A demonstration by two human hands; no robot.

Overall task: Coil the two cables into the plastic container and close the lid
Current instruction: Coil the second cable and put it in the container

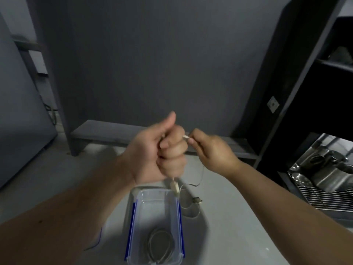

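A clear plastic container (137, 222) with blue clips stands open on the pale table, with one grey cable (161, 245) coiled inside. Above it, my left hand (162, 150) is a fist with the thumb up, gripping the thin white cable (200, 175). An inline piece (175, 187) of that cable dangles just below the fist. My right hand (212, 150) pinches the cable's white plug end (185, 137) next to the left fist. The remaining length loops down to the table right of the container, ending in a dark connector (197, 200). No lid is clearly in view.
A metal coffee machine (328, 169) with a wire drip grate stands at the right edge. Dark shelving (305, 83) rises behind it. A low grey bench (114, 132) runs along the wall beyond the table. A thin blue line (98, 240) lies on the table under my left forearm.
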